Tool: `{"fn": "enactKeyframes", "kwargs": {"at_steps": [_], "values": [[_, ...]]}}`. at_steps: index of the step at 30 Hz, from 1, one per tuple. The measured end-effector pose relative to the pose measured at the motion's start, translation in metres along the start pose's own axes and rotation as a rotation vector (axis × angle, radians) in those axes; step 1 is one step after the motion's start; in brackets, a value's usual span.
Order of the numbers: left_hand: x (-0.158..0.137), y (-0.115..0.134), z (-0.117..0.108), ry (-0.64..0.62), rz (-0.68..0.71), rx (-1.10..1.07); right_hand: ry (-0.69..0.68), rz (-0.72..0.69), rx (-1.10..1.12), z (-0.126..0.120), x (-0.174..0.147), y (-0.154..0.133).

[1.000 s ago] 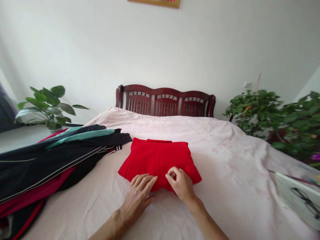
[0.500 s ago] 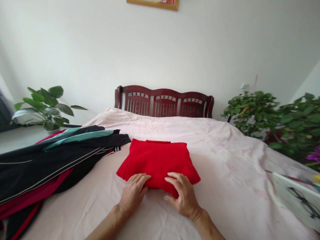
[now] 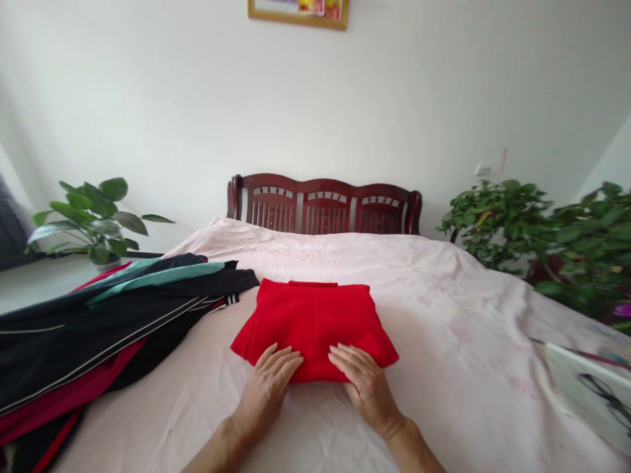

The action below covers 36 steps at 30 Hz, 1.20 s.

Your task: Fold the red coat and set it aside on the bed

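Observation:
A folded red garment (image 3: 315,325) lies on the bed in front of me, its kind hidden by the folding. A seam runs down its middle and a narrow flap shows at its far edge. My left hand (image 3: 269,384) rests on the near left part of the garment, fingers stretched out flat over the cloth. On the near right part lies my right hand (image 3: 363,384), also with its fingers extended on top. Both thumbs are largely out of sight by the near edge.
A heap of dark clothes (image 3: 123,322) lies to the left. The pale pink sheet (image 3: 444,368) spreads around the garment, toward a wooden headboard (image 3: 325,203). Eyeglasses (image 3: 604,394) rest on a pale flat item (image 3: 572,374) at right. Potted plants (image 3: 497,223) stand beyond.
The garment's near edge, bunched under my right hand before, now lies flat and straight. My right hand's fingers have flattened onto the cloth. The view has tilted slightly up.

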<state>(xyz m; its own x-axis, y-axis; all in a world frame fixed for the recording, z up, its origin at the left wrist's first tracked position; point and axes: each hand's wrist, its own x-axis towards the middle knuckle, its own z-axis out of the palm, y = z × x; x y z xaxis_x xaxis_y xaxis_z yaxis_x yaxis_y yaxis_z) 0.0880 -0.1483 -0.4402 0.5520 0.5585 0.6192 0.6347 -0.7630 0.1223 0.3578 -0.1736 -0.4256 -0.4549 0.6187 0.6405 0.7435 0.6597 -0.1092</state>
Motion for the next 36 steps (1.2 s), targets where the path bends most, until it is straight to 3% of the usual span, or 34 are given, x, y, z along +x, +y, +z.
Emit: {"fn": "enactKeyframes", "kwargs": {"at_steps": [10,21,27,36], "values": [[0.003,0.003,-0.011,-0.141,-0.067,0.052,0.044,0.055,0.012,0.002,0.002,-0.003],[-0.005,-0.002,0.006,-0.083,-0.101,0.119,0.070,0.028,-0.057,0.010,-0.005,0.004],[-0.005,-0.009,0.009,-0.152,-0.117,0.028,0.100,-0.009,-0.130,0.015,-0.007,0.011],[0.003,-0.015,-0.009,-0.263,-0.070,-0.092,0.132,-0.050,-0.167,0.018,-0.008,0.015]]}}
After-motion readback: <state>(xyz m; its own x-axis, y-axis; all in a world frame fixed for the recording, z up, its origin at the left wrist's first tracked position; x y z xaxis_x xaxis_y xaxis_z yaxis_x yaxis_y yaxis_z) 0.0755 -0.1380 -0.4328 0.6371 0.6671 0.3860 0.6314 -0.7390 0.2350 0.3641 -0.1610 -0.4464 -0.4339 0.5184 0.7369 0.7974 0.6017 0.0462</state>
